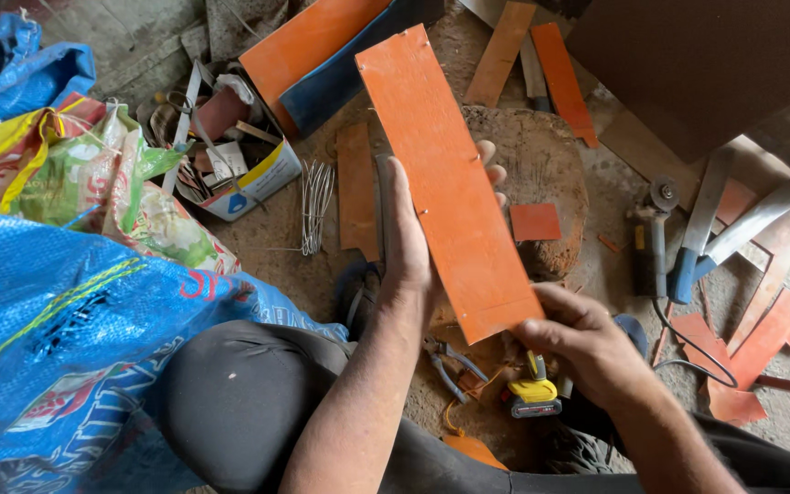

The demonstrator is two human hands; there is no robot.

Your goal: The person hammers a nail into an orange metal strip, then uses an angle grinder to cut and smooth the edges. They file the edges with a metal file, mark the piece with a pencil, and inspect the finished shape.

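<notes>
While we hold it up over the work spot, these are the points we mind:

Panel: the long orange panel (450,183) is in the air, tilted away from us, its near end low and its far end reaching toward the stacked orange and blue boards (322,55).
Left hand: our left hand (409,242) clasps the panel's left edge, thumb on the face and fingertips (491,160) wrapping round from behind.
Right hand: our right hand (578,343) pinches the near right corner between thumb and fingers, a narrow grip.
Doing it well: we judge the two-point hold sound; small nail points show along the left edge near our palm, so we keep skin off them and turn the panel slowly.
Below: the round wooden block (541,183) sits just under the panel, a small orange square (536,222) on it.
Near edge: pliers (450,361) and a yellow tape measure (532,393) lie close under our right wrist.
Right side: an angle grinder (651,238) and blue-handled blades (701,229) lie well apart, with orange offcuts (761,338) around them.
Left side: wire pieces (314,206), a box of scraps (240,165) and blue sacks (57,320) crowd in.
Room: we judge the freest path is straight down onto the block.
</notes>
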